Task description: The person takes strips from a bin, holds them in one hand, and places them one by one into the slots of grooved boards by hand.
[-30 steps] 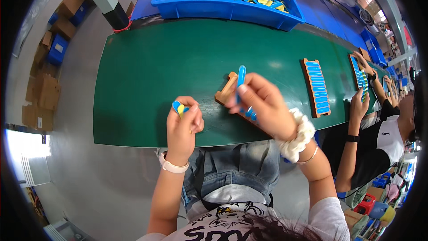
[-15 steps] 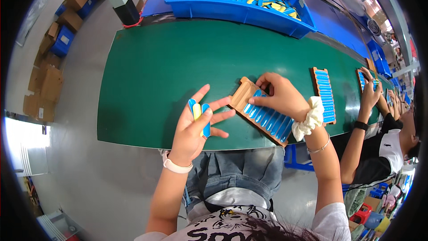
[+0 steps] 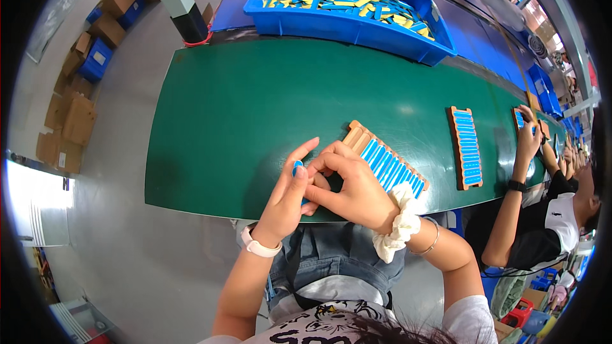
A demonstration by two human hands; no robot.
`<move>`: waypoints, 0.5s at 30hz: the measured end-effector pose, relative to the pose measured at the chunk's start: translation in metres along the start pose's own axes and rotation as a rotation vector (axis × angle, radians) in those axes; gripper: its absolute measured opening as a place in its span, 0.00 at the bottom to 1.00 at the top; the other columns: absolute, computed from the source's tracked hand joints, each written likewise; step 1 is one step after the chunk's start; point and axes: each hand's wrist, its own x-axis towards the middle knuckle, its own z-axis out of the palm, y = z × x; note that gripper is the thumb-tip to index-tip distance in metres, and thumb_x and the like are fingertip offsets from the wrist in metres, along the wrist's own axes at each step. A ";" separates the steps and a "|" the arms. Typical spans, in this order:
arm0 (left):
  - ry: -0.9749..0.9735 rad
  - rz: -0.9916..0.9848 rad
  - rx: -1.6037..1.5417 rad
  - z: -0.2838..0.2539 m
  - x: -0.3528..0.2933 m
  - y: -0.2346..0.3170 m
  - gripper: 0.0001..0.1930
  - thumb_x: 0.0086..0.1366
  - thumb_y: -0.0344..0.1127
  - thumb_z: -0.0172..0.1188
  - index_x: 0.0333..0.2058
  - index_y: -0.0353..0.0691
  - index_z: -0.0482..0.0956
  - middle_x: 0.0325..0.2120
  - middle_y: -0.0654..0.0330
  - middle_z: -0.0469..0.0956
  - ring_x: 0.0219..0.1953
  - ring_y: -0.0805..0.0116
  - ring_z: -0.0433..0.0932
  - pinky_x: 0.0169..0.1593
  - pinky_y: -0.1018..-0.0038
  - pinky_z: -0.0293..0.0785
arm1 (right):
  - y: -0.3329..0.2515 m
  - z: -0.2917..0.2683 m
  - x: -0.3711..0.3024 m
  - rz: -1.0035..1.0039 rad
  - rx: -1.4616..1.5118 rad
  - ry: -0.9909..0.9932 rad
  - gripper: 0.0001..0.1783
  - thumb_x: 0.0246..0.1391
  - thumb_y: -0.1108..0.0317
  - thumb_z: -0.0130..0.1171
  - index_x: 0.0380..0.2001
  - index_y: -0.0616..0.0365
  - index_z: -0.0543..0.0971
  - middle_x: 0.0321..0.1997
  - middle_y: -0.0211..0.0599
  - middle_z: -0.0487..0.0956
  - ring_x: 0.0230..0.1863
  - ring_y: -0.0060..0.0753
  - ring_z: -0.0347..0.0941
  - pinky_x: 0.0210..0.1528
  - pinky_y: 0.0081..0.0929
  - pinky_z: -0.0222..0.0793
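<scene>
One blue strip (image 3: 298,167) shows its end at the thumb of the left hand (image 3: 285,199); the thumb presses it toward the palm side, index finger lifted and held apart. A further bit of blue shows lower down between the two hands, mostly covered. Right hand (image 3: 354,186): thumb and index finger brought close together against the left hand's fingers; whether they pinch a strip cannot be told, as the contact is hidden.

Change noted: half a second ago the right hand was at the wooden tray, while the left, fingers spread, showed a small fan of blue and yellow strips. Now the right hand is off the slots and at the left hand, and the fan is largely covered. Judgement: a transfer between hands, with the placing at the tray interrupted.

Wooden tray (image 3: 356,134): lies slantwise on the green surface (image 3: 255,89), just beyond the right hand and partly behind it. Blue pieces (image 3: 390,167) line most of its slots; bare wood shows at the upper-left end, so filling looks well advanced but incomplete.

Farther out: to the right, a second tray (image 3: 466,148) with blue rows; at the far edge, a blue bin (image 3: 350,25) of mixed blue and yellow strips; beyond the second tray, a co-worker's hand (image 3: 526,143) at another tray.
</scene>
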 end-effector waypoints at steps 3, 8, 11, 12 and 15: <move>-0.027 0.018 -0.025 0.000 -0.001 -0.001 0.28 0.72 0.48 0.37 0.64 0.37 0.49 0.28 0.61 0.70 0.22 0.77 0.66 0.19 0.84 0.59 | 0.002 -0.005 0.002 -0.024 0.010 0.002 0.08 0.47 0.72 0.60 0.32 0.64 0.77 0.31 0.42 0.71 0.32 0.37 0.71 0.36 0.31 0.68; -0.025 -0.061 -0.050 0.009 0.001 0.012 0.24 0.72 0.40 0.38 0.62 0.35 0.53 0.35 0.55 0.73 0.27 0.70 0.75 0.26 0.78 0.74 | 0.014 -0.026 0.004 0.111 0.264 0.052 0.08 0.57 0.69 0.54 0.37 0.63 0.74 0.33 0.35 0.74 0.34 0.26 0.72 0.38 0.22 0.68; 0.005 -0.108 -0.030 0.007 0.000 0.016 0.23 0.72 0.43 0.38 0.55 0.29 0.60 0.27 0.57 0.73 0.18 0.75 0.70 0.17 0.83 0.65 | 0.004 -0.048 0.010 0.179 0.353 0.055 0.11 0.61 0.66 0.52 0.40 0.65 0.75 0.30 0.29 0.76 0.34 0.17 0.71 0.37 0.19 0.69; 0.001 -0.103 -0.030 0.006 -0.001 0.013 0.23 0.72 0.43 0.38 0.55 0.29 0.60 0.27 0.57 0.73 0.18 0.75 0.70 0.17 0.83 0.65 | 0.004 -0.063 0.013 0.158 0.167 0.020 0.12 0.61 0.66 0.52 0.40 0.65 0.76 0.28 0.28 0.77 0.32 0.17 0.71 0.37 0.18 0.69; 0.021 -0.049 -0.152 0.001 0.002 0.007 0.26 0.73 0.48 0.35 0.52 0.27 0.65 0.20 0.66 0.64 0.14 0.83 0.49 0.18 0.84 0.47 | 0.027 -0.091 0.024 0.261 -0.003 -0.006 0.13 0.57 0.62 0.58 0.34 0.64 0.79 0.25 0.29 0.78 0.28 0.17 0.70 0.31 0.18 0.68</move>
